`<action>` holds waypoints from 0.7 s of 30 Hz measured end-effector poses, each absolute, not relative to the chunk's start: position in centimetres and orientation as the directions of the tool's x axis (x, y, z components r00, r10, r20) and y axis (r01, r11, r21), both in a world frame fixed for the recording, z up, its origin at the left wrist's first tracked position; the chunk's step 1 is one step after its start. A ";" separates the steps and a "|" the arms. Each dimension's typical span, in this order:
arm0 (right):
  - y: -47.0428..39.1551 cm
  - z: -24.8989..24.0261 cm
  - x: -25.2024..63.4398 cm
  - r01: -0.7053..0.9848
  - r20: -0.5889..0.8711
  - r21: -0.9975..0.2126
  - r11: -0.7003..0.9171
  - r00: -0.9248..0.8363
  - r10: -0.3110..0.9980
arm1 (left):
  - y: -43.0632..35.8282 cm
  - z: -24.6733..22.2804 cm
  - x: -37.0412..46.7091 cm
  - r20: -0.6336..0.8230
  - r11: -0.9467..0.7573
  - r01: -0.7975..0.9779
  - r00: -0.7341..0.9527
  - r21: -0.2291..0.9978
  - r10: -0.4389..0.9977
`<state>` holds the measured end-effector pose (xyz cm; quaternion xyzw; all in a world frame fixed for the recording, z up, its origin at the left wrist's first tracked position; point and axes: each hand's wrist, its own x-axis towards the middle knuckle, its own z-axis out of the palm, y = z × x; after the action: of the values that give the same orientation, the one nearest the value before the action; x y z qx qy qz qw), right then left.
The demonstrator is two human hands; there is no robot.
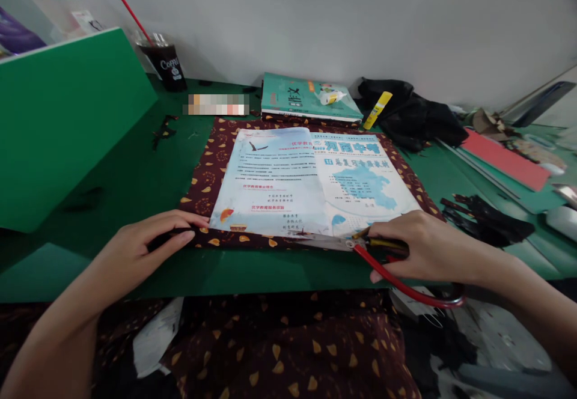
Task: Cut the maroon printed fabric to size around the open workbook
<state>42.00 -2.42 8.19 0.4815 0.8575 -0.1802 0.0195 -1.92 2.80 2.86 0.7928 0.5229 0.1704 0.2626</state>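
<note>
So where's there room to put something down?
Left of the patterned cloth, nearer than the black scraps, the green table looks bare. So does the front strip between left hand and scissors. It's crowded on the right, with black fabric and red card.

Open book point(279, 176) lies on cloth point(202, 173). Right hand point(419, 246) grips scissors point(375, 266), blades point(322, 241) at the cloth's near edge. Left hand point(151, 237) contacts the cloth's near left corner. Cup point(167, 70) stands rear left.

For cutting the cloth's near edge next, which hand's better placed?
Right hand, likely: it holds the scissors, blades at that edge of the patterned cloth. The left hand is at its near-left corner, no tool visible.
</note>
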 end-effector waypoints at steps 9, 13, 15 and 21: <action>-2.7 8.0 42.2 0.826 -0.210 -0.321 0.463 -0.539 0.816 | 2.5 3.1 -1.4 -0.008 -0.261 0.731 0.343 0.630 0.939; -2.8 7.9 42.2 0.806 -0.184 -0.340 0.484 -0.562 0.807 | 2.8 2.8 -2.1 -0.014 -0.321 0.746 0.404 0.584 0.914; -2.8 7.8 42.2 0.803 -0.179 -0.348 0.484 -0.564 0.806 | 2.8 2.8 -2.1 -0.010 -0.312 0.744 0.393 0.591 0.919; -2.8 7.7 42.1 0.801 -0.173 -0.354 0.484 -0.564 0.807 | 2.7 2.9 -1.8 -0.020 -0.287 0.737 0.377 0.612 0.926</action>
<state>42.13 -2.82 7.73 0.4667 0.8612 -0.2010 -0.0084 -1.80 2.65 2.87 0.7834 0.5305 0.1728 0.2737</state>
